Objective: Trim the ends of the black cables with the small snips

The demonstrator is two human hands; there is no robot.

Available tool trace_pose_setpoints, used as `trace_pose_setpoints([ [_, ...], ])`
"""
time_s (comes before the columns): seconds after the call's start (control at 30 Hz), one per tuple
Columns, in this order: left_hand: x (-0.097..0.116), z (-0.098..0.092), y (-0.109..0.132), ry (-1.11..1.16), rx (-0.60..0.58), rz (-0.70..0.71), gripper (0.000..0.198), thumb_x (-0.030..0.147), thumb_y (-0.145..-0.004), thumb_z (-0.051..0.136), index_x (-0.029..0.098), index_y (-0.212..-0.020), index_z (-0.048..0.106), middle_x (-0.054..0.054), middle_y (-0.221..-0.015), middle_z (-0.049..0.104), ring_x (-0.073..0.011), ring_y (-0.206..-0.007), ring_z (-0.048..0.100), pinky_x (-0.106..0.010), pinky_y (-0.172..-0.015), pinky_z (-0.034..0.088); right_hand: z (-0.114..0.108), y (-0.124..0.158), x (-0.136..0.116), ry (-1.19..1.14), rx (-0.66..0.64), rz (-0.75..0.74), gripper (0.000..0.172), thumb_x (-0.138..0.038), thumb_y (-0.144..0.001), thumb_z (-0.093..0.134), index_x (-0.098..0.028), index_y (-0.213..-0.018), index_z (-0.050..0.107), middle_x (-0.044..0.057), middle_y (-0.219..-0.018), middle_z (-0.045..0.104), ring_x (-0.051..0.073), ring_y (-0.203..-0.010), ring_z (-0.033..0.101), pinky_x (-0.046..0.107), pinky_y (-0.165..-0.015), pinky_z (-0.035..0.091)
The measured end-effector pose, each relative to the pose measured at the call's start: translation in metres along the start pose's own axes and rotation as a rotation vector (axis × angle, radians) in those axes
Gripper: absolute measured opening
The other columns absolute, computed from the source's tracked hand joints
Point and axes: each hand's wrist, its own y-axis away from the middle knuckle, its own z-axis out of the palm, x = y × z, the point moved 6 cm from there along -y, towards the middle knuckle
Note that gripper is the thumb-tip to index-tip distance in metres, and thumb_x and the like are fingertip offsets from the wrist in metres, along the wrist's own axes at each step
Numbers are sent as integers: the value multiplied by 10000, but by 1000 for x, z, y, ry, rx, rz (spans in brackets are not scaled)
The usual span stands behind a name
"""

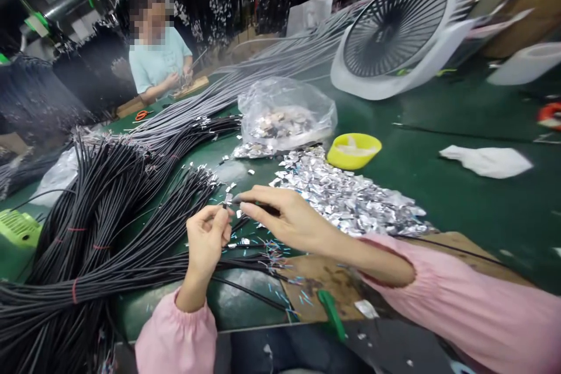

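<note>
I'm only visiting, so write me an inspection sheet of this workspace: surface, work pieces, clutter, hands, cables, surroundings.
Surface: green table, partly covered.
Work pieces: heaped silvery pieces, right of the cables.
Clutter: clear plastic bag, yellow dish, white crumpled sheet.
Hands: left hand and right hand close together; grip too small to tell.
Cables: black cables, some bundles red-tied; grey cables behind.
Surroundings: co-worker; fan.

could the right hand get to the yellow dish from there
Probably yes: only the low pile of silvery pieces lies between the right hand and the yellow dish, with nothing tall in the way. It looks busy beside the left hand, though.
</note>
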Motion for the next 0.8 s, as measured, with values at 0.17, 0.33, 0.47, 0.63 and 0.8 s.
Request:
trace_pose_setpoints([
  [0.17, -2, 1, 0, -13, -13, 20, 402, 521, -650, 693, 126, -674, 623, 53, -446, 440, -30, -370, 360, -152, -349, 239, -4, 0, 0, -12, 21, -17, 239, -252, -881, 462, -145, -849, 673, 34, -709, 655, 112, -576, 550, 217, -505, 377],
  [0.33, -2, 0, 0, -25, -1, 27, 377, 496, -655, 699, 126, -684, 633, 44, -464, 473, -35, -385, 393, -149, -357, 264, -5, 1, -2, -1, 37, -39, 258, -266, -885, 458, -154, -833, 685, 24, -684, 647, 103, -545, 525, 220, -506, 366],
  [0.47, -2, 0, -1, -9, -2, 37, 362, 479, -656, 705, 124, -691, 645, 42, -470, 485, -33, -387, 401, -144, -357, 272, -6, 1, -2, 6, 44, -37, 260, -274, -880, 464, -154, -839, 691, 25, -671, 644, 109, -555, 537, 225, -523, 383],
  [0.63, 0, 0, -1, 8, -8, 68, 334, 450, -660, 712, 123, -685, 651, 37, -496, 502, -26, -383, 407, -135, -343, 268, -8, 2, -2, 30, 58, -37, 254, -270, -879, 469, -148, -841, 687, 34, -698, 660, 113, -577, 556, 225, -534, 391],
  [0.8, 3, 2, -1, 31, 0, 85, 324, 435, -639, 733, 124, -670, 648, 38, -524, 508, -22, -387, 421, -129, -341, 288, -9, 4, -2, 52, 66, -44, 252, -271, -877, 475, -139, -843, 687, 39, -704, 666, 117, -582, 560, 229, -540, 392],
])
